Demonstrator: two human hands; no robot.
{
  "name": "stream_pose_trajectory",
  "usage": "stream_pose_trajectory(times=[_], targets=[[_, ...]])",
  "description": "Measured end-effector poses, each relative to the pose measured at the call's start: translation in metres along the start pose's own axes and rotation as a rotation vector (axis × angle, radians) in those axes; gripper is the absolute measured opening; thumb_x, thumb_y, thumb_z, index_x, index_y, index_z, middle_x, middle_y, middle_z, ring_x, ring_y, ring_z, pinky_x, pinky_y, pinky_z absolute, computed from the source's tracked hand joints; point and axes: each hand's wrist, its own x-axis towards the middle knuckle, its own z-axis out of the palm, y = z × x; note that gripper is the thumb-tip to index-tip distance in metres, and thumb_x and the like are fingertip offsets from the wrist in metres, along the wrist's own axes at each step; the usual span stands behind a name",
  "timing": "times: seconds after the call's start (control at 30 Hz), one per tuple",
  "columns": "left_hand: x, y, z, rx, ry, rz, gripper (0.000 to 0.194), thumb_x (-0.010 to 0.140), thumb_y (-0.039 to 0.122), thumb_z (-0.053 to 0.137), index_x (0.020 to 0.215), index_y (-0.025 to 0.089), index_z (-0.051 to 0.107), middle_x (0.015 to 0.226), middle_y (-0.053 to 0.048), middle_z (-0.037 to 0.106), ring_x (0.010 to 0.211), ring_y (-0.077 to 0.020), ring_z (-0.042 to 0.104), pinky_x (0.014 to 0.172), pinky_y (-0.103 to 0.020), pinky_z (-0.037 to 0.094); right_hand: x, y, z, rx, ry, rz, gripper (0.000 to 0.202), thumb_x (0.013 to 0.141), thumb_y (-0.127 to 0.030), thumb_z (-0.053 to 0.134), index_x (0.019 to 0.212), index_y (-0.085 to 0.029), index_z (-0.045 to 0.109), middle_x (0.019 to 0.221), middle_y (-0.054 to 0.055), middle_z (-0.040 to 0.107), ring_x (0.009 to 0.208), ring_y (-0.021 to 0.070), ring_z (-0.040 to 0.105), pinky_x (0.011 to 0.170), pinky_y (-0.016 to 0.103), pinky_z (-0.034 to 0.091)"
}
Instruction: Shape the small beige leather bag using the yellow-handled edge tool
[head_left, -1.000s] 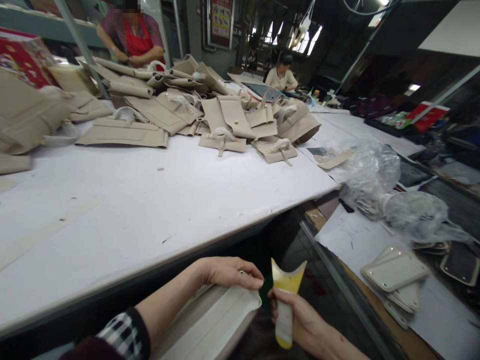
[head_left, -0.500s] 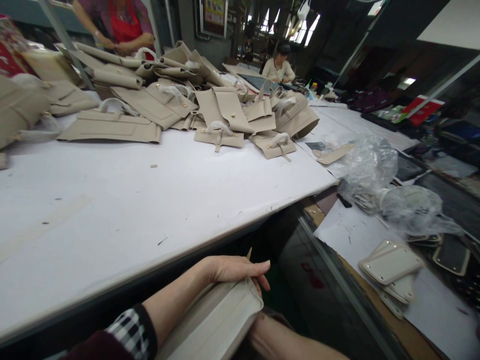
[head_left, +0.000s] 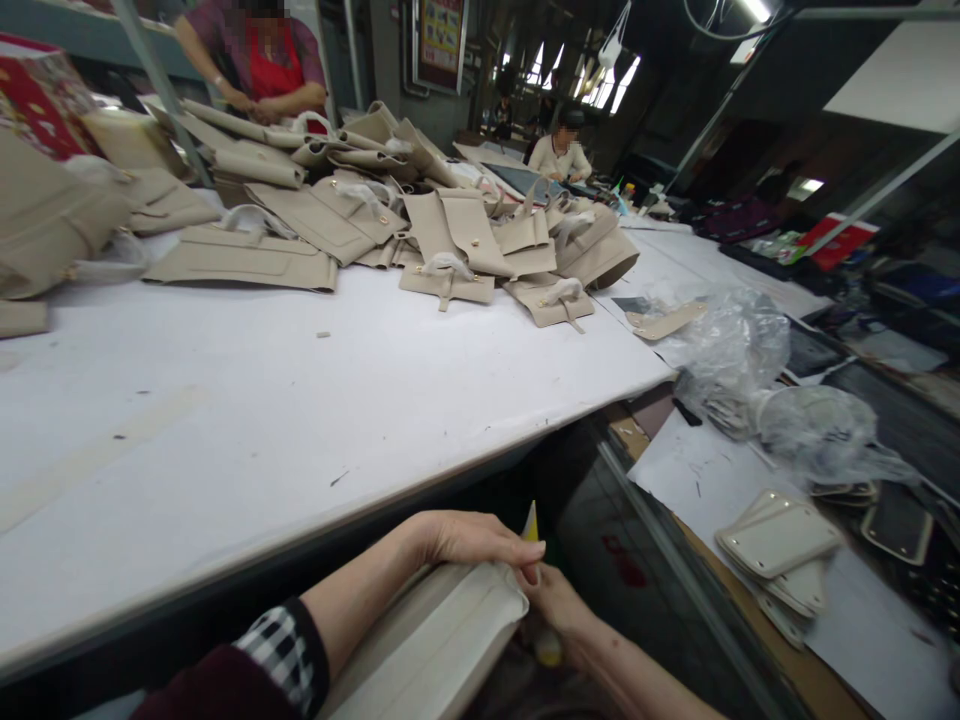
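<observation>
A beige bag piece with a pale inner face slants up from the bottom edge, its far end under my left hand. The fingers of this hand curl over that end and hold it. My right hand meets it at the same corner, closed around a slim tool with yellow parts. A pointed yellow tip stands up just beyond my left fingers. The tool's exact kind is not clear, and most of my right fingers are hidden.
A white-topped table stretches ahead, with a heap of beige bags along its back. To the right, beige panels with rivets are stacked near crumpled clear plastic. A person in a red apron stands at the far left; another sits farther back.
My right hand has come up from behind the bag piece to its far corner. The yellow tip has shifted right and shows more. My left hand keeps its hold.
</observation>
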Motion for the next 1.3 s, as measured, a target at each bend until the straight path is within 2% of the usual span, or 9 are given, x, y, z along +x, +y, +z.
stream_pose_trajectory(times=[0.07,0.13,0.23,0.3,0.37,0.53,0.87,1.17,1.3], targets=[[0.000,-0.001,-0.001,0.003,-0.005,-0.014,0.064,0.076,0.072,0.060,0.110,0.020,0.074,0.104,-0.005,0.074,0.109,-0.0277,0.062,0.100,-0.037,0.045,-0.015,-0.006,-0.037,-0.064,0.069,-0.025,0.041,0.084,-0.050,0.067,0.102,-0.016,0.055,0.063,-0.006,0.058,0.039,0.0082,0.049,0.037,0.019,0.039],[0.001,-0.002,-0.002,-0.001,-0.022,-0.034,0.060,0.069,0.060,0.074,0.114,0.020,0.072,0.105,-0.004,0.074,0.106,-0.0274,0.064,0.096,-0.036,0.048,-0.038,-0.018,-0.072,-0.115,0.076,-0.054,0.049,0.077,-0.058,0.070,0.098,-0.016,0.054,0.062,-0.004,0.061,0.037,0.0085,0.051,0.035,0.018,0.037],[0.003,-0.003,-0.002,-0.047,-0.057,-0.084,0.063,0.060,0.042,0.083,0.118,0.022,0.069,0.105,-0.003,0.075,0.105,-0.0271,0.066,0.094,-0.036,0.050,-0.073,-0.045,-0.096,-0.202,-0.193,0.008,0.049,0.082,-0.061,0.062,0.098,-0.015,0.057,0.065,0.003,0.068,0.042,0.0123,0.059,0.038,0.019,0.043],[0.005,-0.004,-0.001,-0.077,-0.065,-0.109,0.067,0.056,0.035,0.085,0.119,0.022,0.068,0.106,-0.003,0.074,0.105,-0.0278,0.066,0.095,-0.037,0.050,-0.085,-0.062,-0.089,-0.277,-0.363,0.056,0.047,0.087,-0.060,0.056,0.097,-0.014,0.060,0.060,0.001,0.064,0.039,0.0104,0.055,0.036,0.017,0.042],[0.005,-0.004,0.000,-0.086,-0.059,-0.108,0.068,0.054,0.032,0.085,0.119,0.020,0.067,0.107,-0.004,0.074,0.105,-0.0287,0.066,0.095,-0.037,0.050,-0.087,-0.074,-0.071,-0.362,-0.423,0.051,0.046,0.089,-0.059,0.053,0.091,-0.014,0.063,0.057,-0.001,0.060,0.038,0.0081,0.050,0.034,0.015,0.039],[0.004,0.000,0.000,0.004,-0.024,-0.106,0.068,0.059,0.036,0.082,0.123,0.018,0.065,0.110,-0.006,0.073,0.106,-0.0298,0.066,0.094,-0.037,0.050,-0.073,-0.085,-0.039,-0.507,-0.394,-0.017,0.042,0.093,-0.055,0.048,0.084,-0.016,0.062,0.056,-0.001,0.057,0.040,0.0095,0.051,0.032,0.014,0.036],[0.002,0.007,-0.002,0.111,-0.009,-0.149,0.074,0.061,0.047,0.079,0.128,0.019,0.063,0.114,-0.006,0.072,0.107,-0.0297,0.065,0.092,-0.034,0.049,-0.073,-0.092,-0.033,-0.487,-0.429,-0.017,0.032,0.093,-0.044,0.048,0.077,-0.017,0.055,0.054,-0.001,0.058,0.040,0.0096,0.052,0.034,0.014,0.029],[0.001,0.006,-0.002,0.069,0.007,-0.153,0.080,0.059,0.046,0.079,0.131,0.017,0.059,0.110,-0.008,0.072,0.102,-0.0294,0.066,0.084,-0.032,0.053,-0.072,-0.072,-0.018,-0.329,-0.418,0.161,0.050,0.091,-0.063,0.042,0.084,-0.017,0.058,0.051,-0.001,0.055,0.030,0.0078,0.038,0.028,0.017,0.033],[0.000,0.006,0.000,0.094,0.040,-0.132,0.081,0.059,0.041,0.078,0.133,0.016,0.058,0.112,-0.009,0.072,0.101,-0.0306,0.066,0.081,-0.032,0.052,-0.078,-0.076,-0.009,-0.337,-0.325,0.041,0.052,0.087,-0.065,0.048,0.071,-0.016,0.055,0.056,-0.002,0.050,0.041,0.0058,0.038,0.036,0.015,0.031]])
